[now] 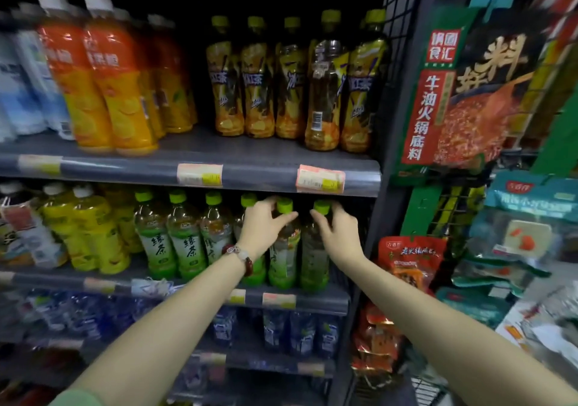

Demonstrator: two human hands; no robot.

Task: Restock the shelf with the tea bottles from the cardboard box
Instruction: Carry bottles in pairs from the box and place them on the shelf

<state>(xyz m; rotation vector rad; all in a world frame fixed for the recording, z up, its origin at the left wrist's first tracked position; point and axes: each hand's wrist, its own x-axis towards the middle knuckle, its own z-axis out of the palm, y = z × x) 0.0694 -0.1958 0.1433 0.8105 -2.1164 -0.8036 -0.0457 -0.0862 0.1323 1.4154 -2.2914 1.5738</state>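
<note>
Gripping a green tea bottle (284, 249) by its neck, the left hand (262, 226) stands it on the middle shelf (319, 300); the right hand (336, 230) grips the neighbouring bottle (314, 258) alongside.

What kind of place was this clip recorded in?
Most likely a small grocery or convenience store aisle. Tiered shelves carry price tags on their front edges, rows of bottled iced tea and green tea bottles face outward, and packaged hotpot seasoning hangs on a wire rack beside them.
</note>
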